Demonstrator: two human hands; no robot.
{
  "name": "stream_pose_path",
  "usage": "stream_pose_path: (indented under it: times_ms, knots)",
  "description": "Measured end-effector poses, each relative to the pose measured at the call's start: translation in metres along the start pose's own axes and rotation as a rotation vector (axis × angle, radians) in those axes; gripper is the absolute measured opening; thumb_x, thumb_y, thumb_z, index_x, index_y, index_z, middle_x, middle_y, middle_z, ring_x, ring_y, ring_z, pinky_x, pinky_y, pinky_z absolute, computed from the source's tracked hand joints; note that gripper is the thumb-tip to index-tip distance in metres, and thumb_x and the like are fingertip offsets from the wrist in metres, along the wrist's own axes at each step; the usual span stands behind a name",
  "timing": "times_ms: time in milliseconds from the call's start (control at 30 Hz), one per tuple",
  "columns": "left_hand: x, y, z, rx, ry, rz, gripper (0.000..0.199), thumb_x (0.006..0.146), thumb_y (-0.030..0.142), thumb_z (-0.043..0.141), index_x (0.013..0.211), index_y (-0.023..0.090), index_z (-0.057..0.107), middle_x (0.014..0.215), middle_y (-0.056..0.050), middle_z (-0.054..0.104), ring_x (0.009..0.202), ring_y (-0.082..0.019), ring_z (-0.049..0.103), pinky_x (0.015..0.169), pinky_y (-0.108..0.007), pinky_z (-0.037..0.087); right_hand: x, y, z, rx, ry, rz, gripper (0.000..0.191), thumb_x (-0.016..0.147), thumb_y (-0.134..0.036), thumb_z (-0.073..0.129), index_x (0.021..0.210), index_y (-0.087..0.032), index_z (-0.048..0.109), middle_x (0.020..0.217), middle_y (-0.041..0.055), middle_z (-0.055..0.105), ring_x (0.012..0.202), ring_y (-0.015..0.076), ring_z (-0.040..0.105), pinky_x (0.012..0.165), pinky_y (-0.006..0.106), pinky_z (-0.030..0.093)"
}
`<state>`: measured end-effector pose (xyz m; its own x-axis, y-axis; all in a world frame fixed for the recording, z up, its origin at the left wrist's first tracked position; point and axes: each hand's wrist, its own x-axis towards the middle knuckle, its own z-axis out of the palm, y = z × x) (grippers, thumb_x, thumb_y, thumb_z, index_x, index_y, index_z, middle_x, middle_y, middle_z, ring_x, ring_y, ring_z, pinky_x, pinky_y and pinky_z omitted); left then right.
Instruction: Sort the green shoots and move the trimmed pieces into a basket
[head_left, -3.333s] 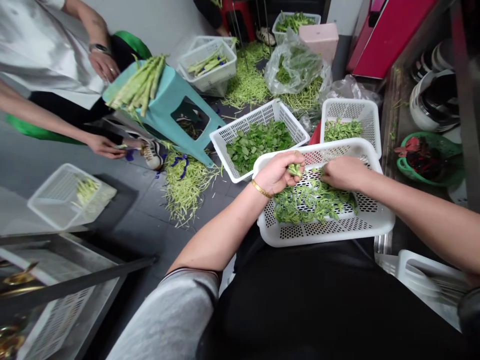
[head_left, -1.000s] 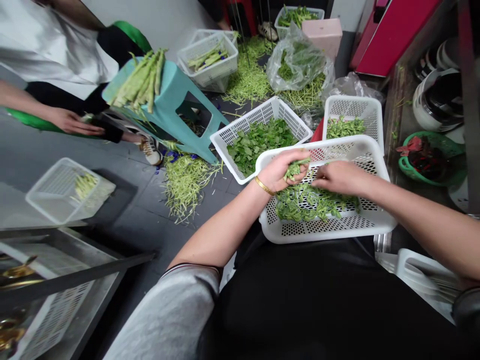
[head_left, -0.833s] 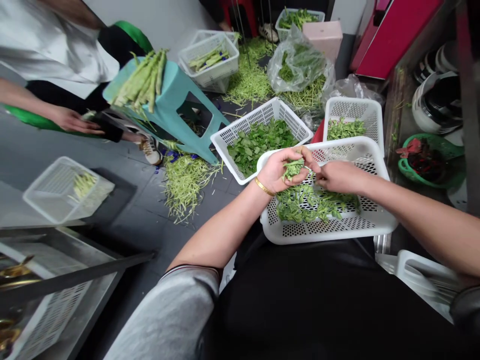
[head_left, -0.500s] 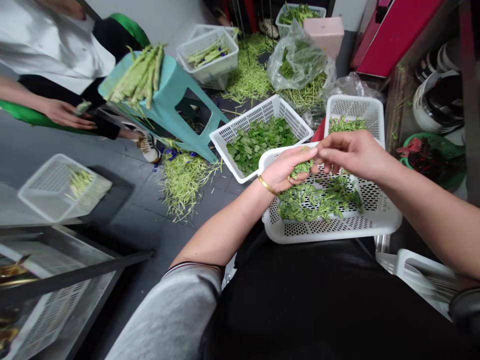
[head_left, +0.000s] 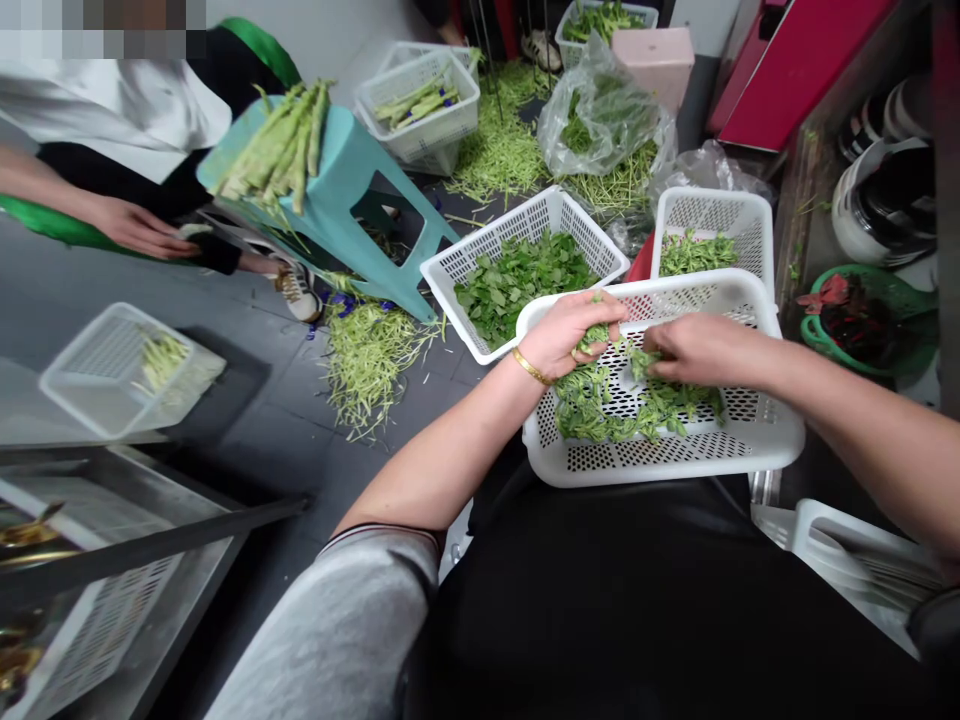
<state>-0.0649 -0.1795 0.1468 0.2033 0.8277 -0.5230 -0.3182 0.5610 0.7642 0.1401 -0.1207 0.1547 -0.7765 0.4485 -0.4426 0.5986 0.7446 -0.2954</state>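
Observation:
A white perforated basket (head_left: 660,465) rests on my lap with leafy green sprigs (head_left: 600,410) spread over its bottom. Over its left side, my left hand (head_left: 570,335) is closed around a small bunch of greens (head_left: 592,340), and a yellow bangle circles that wrist. My right hand (head_left: 690,350) is down inside the basket, its fingertips pinched on a green sprig (head_left: 641,362) just above the loose ones. Just beyond stand a white basket (head_left: 450,285) of green leaves (head_left: 517,280) and a smaller white basket (head_left: 750,225) holding cut greens (head_left: 697,252).
To the left, a co-worker's hand (head_left: 146,230) holds something small beside a teal stool (head_left: 337,150) bearing thick green stalks (head_left: 281,150). Peelings (head_left: 375,370) litter the floor. A white bin (head_left: 97,370) stands left, a metal rack (head_left: 187,540) lower left, and a plastic bag (head_left: 600,120) ahead.
My right hand has moved away from my left hand and down into the lap basket, to the sprigs there. My left hand has stayed nearly in place with its bunch.

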Motion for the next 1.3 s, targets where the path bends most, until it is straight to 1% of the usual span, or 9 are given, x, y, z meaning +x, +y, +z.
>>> stream_pose_path:
  times_ms: [100, 200, 433, 567, 733, 900, 1067, 1200, 1300]
  knots:
    - [0.005, -0.006, 0.002, 0.052, -0.116, -0.064, 0.045, 0.086, 0.050, 0.096, 0.086, 0.015, 0.067, 0.062, 0.000, 0.065, 0.038, -0.002, 0.046, 0.038, -0.016, 0.014, -0.007, 0.012, -0.018, 0.253, 0.131, -0.003, 0.019, 0.095, -0.040, 0.072, 0.087, -0.023, 0.068, 0.069, -0.0010, 0.064, 0.066, 0.0169, 0.057, 0.065, 0.033, 0.037]
    - [0.007, -0.009, 0.006, 0.061, -0.183, -0.114, 0.054, 0.089, 0.067, 0.087, 0.097, 0.016, 0.071, 0.069, -0.006, 0.071, 0.040, -0.008, 0.056, 0.037, -0.017, 0.020, -0.005, 0.006, -0.024, 0.457, 0.227, 0.032, 0.021, 0.092, -0.042, 0.077, 0.094, -0.022, 0.070, 0.074, -0.0013, 0.069, 0.068, 0.0165, 0.062, 0.065, 0.032, 0.041]
    - [0.000, -0.001, 0.004, -0.003, -0.135, -0.136, 0.014, 0.088, 0.018, 0.075, 0.096, 0.013, 0.066, 0.068, -0.005, 0.075, 0.038, -0.006, 0.052, 0.036, -0.015, 0.022, -0.019, 0.004, -0.017, 0.872, 0.330, 0.049, 0.045, 0.092, -0.049, 0.077, 0.125, -0.020, 0.068, 0.079, 0.0019, 0.075, 0.065, 0.0199, 0.069, 0.062, 0.034, 0.051]
    - [-0.001, -0.001, 0.006, -0.061, -0.086, -0.081, 0.015, 0.081, 0.013, 0.074, 0.093, 0.013, 0.065, 0.067, -0.002, 0.072, 0.038, -0.005, 0.051, 0.037, -0.015, 0.019, -0.034, 0.001, -0.001, 0.608, 0.411, 0.039, 0.035, 0.099, -0.055, 0.070, 0.100, -0.021, 0.073, 0.082, 0.0064, 0.075, 0.069, 0.0208, 0.069, 0.067, 0.035, 0.049]
    - [0.001, -0.007, 0.010, -0.047, -0.061, -0.034, 0.028, 0.076, 0.012, 0.086, 0.088, 0.016, 0.061, 0.066, 0.005, 0.066, 0.042, -0.003, 0.054, 0.040, -0.014, 0.019, -0.031, -0.027, 0.015, 0.018, 0.435, 0.065, 0.034, 0.109, -0.033, 0.046, 0.105, -0.016, 0.076, 0.094, 0.0172, 0.078, 0.075, 0.0269, 0.068, 0.064, 0.038, 0.041]
    - [0.000, -0.008, 0.005, -0.005, -0.161, 0.018, 0.043, 0.067, 0.018, 0.098, 0.085, 0.018, 0.059, 0.060, 0.009, 0.059, 0.043, -0.003, 0.051, 0.042, -0.016, 0.022, -0.029, -0.029, 0.007, -0.058, 0.384, 0.033, 0.037, 0.109, -0.029, 0.039, 0.097, -0.021, 0.074, 0.089, 0.0158, 0.076, 0.073, 0.0262, 0.064, 0.063, 0.039, 0.034]
    - [-0.006, -0.002, 0.015, -0.049, -0.046, 0.204, 0.041, 0.074, 0.015, 0.092, 0.085, 0.020, 0.053, 0.065, 0.009, 0.058, 0.047, -0.001, 0.048, 0.046, -0.017, 0.024, -0.020, -0.022, 0.003, 0.315, 0.600, 0.105, 0.046, 0.111, -0.051, 0.045, 0.080, -0.024, 0.064, 0.073, 0.0088, 0.066, 0.074, 0.0240, 0.063, 0.066, 0.037, 0.040]
    - [-0.011, 0.001, 0.026, 0.029, 0.063, 0.267, 0.038, 0.078, 0.013, 0.091, 0.088, 0.020, 0.055, 0.077, 0.008, 0.063, 0.053, -0.001, 0.050, 0.052, -0.017, 0.033, -0.011, -0.021, 0.011, 0.956, 0.588, 0.077, 0.054, 0.103, -0.074, 0.058, 0.079, -0.027, 0.059, 0.055, -0.0023, 0.048, 0.052, 0.0166, 0.045, 0.053, 0.032, 0.037]
    - [-0.010, 0.001, 0.025, 0.018, 0.053, 0.285, 0.034, 0.081, 0.014, 0.090, 0.094, 0.020, 0.060, 0.079, 0.008, 0.062, 0.056, 0.000, 0.052, 0.055, -0.017, 0.035, -0.011, -0.022, 0.015, 1.128, 0.616, 0.070, 0.058, 0.100, -0.082, 0.060, 0.080, -0.027, 0.057, 0.054, -0.0048, 0.046, 0.048, 0.0145, 0.040, 0.051, 0.031, 0.034]
